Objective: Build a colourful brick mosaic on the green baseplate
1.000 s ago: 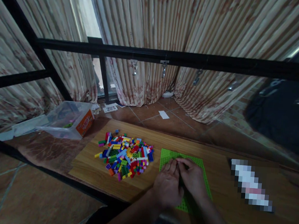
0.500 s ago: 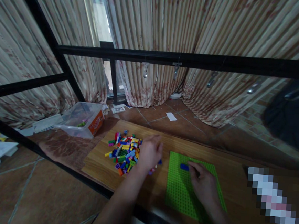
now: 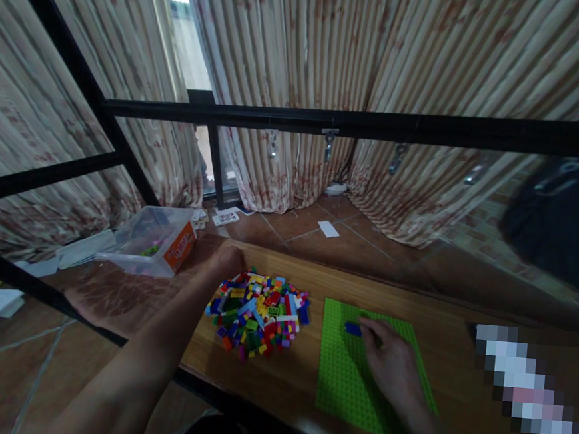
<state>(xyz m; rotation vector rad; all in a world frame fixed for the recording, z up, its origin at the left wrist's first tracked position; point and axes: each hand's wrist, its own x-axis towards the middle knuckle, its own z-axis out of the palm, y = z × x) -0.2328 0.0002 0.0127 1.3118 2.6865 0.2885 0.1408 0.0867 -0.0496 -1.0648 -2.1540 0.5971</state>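
A heap of small toy building bricks [image 3: 262, 308] in many colours lies on the wooden board. My left hand [image 3: 229, 260] is at the heap's far left edge, its back toward me; the fingers point down and are mostly hidden. On the right, a green studded baseplate [image 3: 337, 381] lies flat. Over its upper part my right hand [image 3: 388, 350] pinches a dark blue brick [image 3: 353, 329] between thumb and fingers. Whether that brick is pressed onto the studs, I cannot tell.
A clear plastic bin [image 3: 142, 232] with an orange label and a few bricks inside stands beyond the board's left end. A black metal rail [image 3: 297, 119] crosses in front of curtains. A pixelated item [image 3: 522, 382] lies at the right.
My left hand has moved from the heap's right side to its far left edge, uncovering the bricks. My right hand stays at the blue brick. The view has shifted slightly.
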